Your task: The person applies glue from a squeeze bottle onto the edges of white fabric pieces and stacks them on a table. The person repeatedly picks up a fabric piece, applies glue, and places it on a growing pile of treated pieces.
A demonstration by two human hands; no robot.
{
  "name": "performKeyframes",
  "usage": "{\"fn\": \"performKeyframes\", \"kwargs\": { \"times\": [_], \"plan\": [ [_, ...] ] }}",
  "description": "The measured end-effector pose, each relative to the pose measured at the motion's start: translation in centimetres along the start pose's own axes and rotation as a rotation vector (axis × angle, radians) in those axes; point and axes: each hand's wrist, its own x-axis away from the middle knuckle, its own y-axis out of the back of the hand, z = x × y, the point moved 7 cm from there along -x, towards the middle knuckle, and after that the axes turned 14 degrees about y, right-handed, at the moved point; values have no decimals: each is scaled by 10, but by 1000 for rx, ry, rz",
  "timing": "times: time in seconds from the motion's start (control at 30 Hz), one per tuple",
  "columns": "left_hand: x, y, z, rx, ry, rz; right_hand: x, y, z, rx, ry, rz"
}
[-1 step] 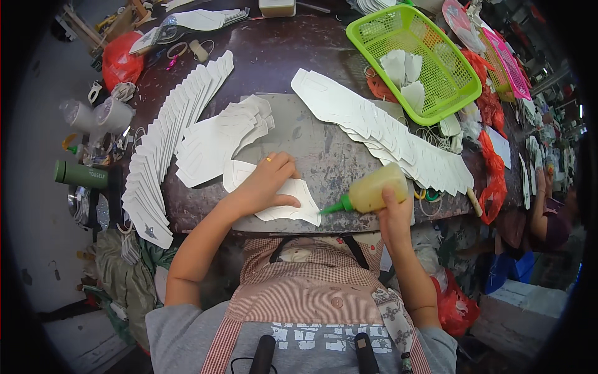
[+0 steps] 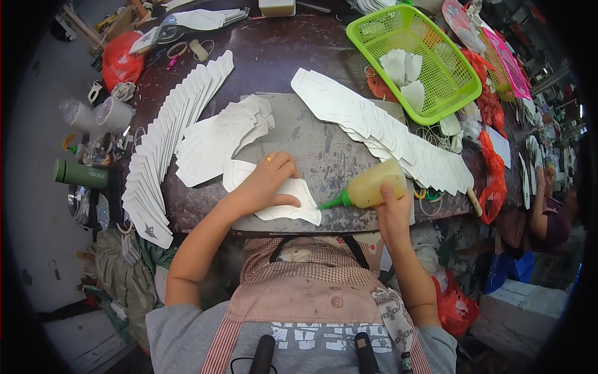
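Note:
My left hand (image 2: 261,187) holds a white cut-out piece (image 2: 299,204) with curved edges against the work surface, its thumb lying across the top and its fingers bent at the far side. In my right hand (image 2: 393,209) is a squeeze bottle (image 2: 371,187) of yellowish liquid, tilted so that its green nozzle points left. The nozzle tip is at the piece's right edge; whether it touches cannot be made out. Just beyond my left hand lies a small pile of similar white pieces (image 2: 208,149). An overlapping row of them (image 2: 380,131) stretches off to the right.
Another fanned row of white pieces (image 2: 163,146) curves along the left. A lime-green plastic basket (image 2: 430,118) with a few pieces inside stands at the far right. A green flask (image 2: 81,174) sits at the left edge, red bags (image 2: 492,181) at the right. Someone's arm (image 2: 541,199) shows far right.
The bottle's nozzle tip has shifted slightly up and left along the piece's right edge, the bottle tipping a little with it. My left hand and the piece have stayed put.

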Motion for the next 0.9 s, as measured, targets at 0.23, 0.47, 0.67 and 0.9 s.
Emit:
{"fn": "performKeyframes", "kwargs": {
  "times": [0.23,0.47,0.67,0.9],
  "plan": [
    [2,0,0,-8,-44,-72,-18,-6,-23,67,9,54],
    [2,-1,1,-1,-8,-48,-13,3,-20,107,48,100],
    [2,-1,2,4,-4,-40,2,12,-6,171,70,56],
    [2,-2,2,-9,-5,-47,45,23,-7,167,6,42]
  ]
}}
